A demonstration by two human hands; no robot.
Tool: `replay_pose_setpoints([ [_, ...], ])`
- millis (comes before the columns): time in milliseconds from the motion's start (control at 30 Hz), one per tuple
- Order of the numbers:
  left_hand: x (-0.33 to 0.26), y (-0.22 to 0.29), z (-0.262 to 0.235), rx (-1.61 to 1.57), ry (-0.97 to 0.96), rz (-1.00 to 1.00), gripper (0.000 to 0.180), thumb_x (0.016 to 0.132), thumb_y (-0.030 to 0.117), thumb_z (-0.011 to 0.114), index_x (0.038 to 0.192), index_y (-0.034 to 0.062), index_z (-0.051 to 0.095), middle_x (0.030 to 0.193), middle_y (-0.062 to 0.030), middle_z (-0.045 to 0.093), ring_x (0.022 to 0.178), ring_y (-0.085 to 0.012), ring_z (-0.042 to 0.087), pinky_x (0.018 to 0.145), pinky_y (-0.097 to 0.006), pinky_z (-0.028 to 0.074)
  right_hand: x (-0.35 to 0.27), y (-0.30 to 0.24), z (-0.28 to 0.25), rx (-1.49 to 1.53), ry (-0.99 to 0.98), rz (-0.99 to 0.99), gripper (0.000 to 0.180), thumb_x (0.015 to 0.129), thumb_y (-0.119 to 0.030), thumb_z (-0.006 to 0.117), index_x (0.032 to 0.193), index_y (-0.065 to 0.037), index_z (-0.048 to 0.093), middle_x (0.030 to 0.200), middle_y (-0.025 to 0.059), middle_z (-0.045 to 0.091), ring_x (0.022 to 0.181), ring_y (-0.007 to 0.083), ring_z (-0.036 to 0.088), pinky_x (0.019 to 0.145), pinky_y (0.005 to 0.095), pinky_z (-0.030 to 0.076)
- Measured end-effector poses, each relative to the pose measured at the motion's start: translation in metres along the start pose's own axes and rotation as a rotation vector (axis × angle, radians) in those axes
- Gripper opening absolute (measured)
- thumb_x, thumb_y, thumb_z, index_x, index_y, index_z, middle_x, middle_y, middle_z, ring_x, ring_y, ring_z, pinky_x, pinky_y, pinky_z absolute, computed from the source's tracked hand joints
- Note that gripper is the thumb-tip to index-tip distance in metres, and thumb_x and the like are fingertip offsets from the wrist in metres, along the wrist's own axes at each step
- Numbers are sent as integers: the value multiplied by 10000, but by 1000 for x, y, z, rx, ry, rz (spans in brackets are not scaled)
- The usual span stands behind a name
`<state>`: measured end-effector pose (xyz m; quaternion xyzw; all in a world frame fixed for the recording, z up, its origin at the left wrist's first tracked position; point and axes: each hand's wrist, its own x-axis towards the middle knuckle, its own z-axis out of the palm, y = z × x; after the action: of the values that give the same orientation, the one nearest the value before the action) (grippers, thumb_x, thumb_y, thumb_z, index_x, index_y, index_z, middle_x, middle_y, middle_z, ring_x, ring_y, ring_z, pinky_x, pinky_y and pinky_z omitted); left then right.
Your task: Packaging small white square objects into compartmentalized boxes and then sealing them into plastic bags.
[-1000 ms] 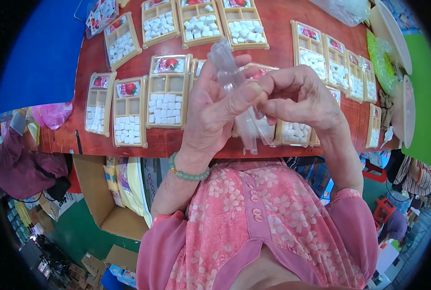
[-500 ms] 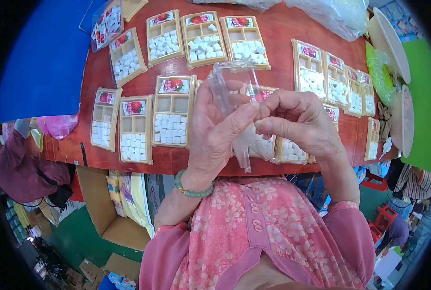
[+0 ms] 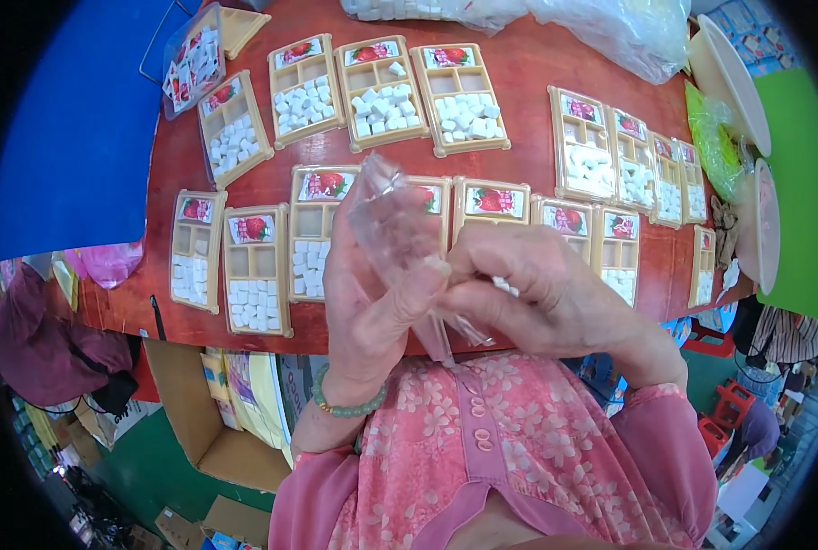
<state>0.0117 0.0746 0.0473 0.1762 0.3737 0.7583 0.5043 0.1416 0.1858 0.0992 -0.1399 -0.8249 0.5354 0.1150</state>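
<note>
Fingers (image 3: 432,271) of both hands were pinched shut on a clear plastic bag (image 3: 392,225), held upright above the near edge of the red table (image 3: 519,110). The left hand (image 3: 372,293) gripped the bag from the side; the right hand (image 3: 542,302) closed on its lower part. Beyond them lay rows of tan trays (image 3: 258,266) filled with white cubes (image 3: 251,304).

Light: bright, even, diffuse; colours saturated.
Shadows: soft, faint beneath the trays (image 3: 319,234) on the red table (image 3: 528,82).
Glare: mild sheen on the clear plastic bag (image 3: 400,229).
Focus: centre sharp; rim softer.
Distortion: strong fisheye; table edge bows, black vignette at the corners.
</note>
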Motion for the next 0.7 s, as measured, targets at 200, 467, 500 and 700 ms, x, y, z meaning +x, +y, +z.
replay_pose_setpoints([
  [200,-8,4,3,130,89,125,831,748,60,717,1425,23,236,1248,-105,468,1089,-186,506,941,-331,429,7,-4,11,231,57,131,111,821,-53,665,891,-13,589,766,73,579,706,205,580,621,323,447],
  [467,-10,10,-10,265,75,215,729,790,158,637,1395,-2,264,1280,-164,454,1133,-246,516,934,-349,459,18,-5,17,27,33,-136,91,821,-60,639,872,-20,576,749,95,538,699,266,560,616,358,431],
  [500,-10,12,-12,268,79,199,746,794,194,635,1403,-4,251,1282,-168,452,1134,-250,516,936,-354,458,20,-7,20,27,36,-128,91,821,-60,639,872,-20,576,749,95,538,699,266,560,616,358,431],
  [700,-10,22,-18,80,155,130,894,664,285,734,1375,-9,278,1270,-133,437,1106,-231,516,925,-339,439,35,-3,37,59,-22,-233,175,827,-163,605,822,-43,478,775,166,514,771,367,537,687,457,427],
])
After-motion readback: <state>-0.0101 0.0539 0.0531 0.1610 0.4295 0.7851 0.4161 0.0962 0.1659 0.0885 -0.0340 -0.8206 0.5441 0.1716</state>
